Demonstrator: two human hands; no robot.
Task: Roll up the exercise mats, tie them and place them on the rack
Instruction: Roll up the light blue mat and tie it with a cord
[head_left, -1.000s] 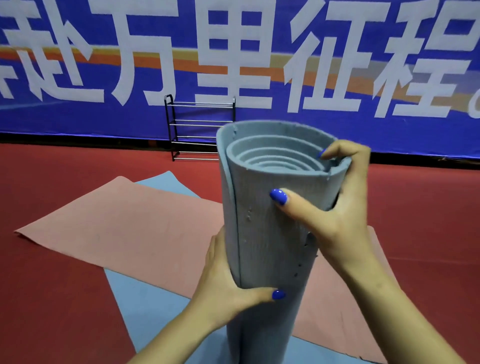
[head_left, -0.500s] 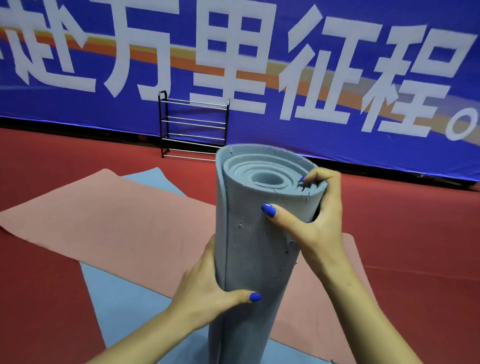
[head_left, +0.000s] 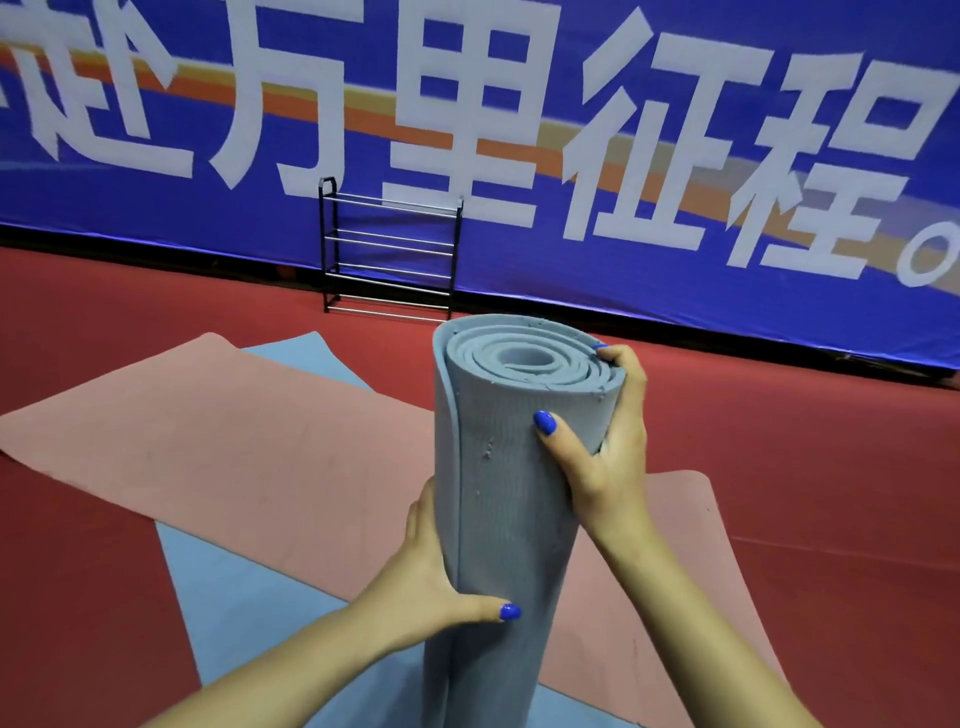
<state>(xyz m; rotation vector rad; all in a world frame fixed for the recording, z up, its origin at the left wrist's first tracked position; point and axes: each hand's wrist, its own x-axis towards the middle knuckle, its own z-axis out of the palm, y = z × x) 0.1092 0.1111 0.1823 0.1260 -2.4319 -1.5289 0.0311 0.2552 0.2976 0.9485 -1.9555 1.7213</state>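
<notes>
— Where do we have the grey rolled mat (head_left: 511, 499)?
— Upright between our hands: our left hand (head_left: 434, 587) grips its lower side, our right hand (head_left: 605, 447) clasps the top rim.
— And the rack (head_left: 389, 252)?
— Well beyond both hands, by the banner (head_left: 675, 130).

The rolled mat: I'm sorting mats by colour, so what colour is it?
Grey-blue; the rolled mat shows clearly in the head view.

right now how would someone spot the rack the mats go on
Look to the blue banner with white characters along the far wall. At its foot, on the red floor, stands the black rack with silver rails, the only upright furniture, beyond the flat pink mat.
</notes>
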